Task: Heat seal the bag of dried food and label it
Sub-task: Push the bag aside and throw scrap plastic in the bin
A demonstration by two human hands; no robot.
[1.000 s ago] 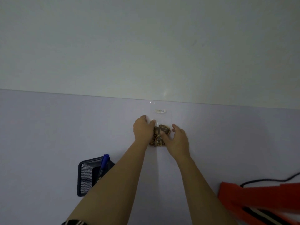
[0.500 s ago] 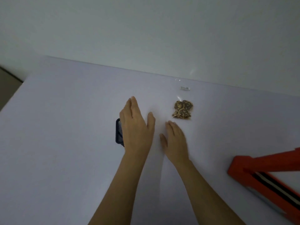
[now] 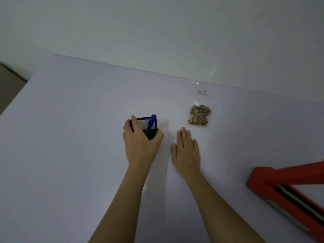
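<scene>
Our bag of dried food (image 3: 199,114) lies flat on the bench (image 3: 87,120), just beyond our right hand (image 3: 186,151), whose fingers (image 3: 183,137) rest straight and released. Our left hand (image 3: 140,144) has its fingers grasping the mesh pen holder (image 3: 152,133). We'd best steady it, then draw the blue marker (image 3: 152,120) out upright.

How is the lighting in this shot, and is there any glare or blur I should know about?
Head view: dim, bluish, even light, hardly any shadow on the table. Head view: small glints on the clear bag near its far end; its label is too soft to read. Head view: the red heat sealer is cut off at the right edge and slightly soft.
</scene>
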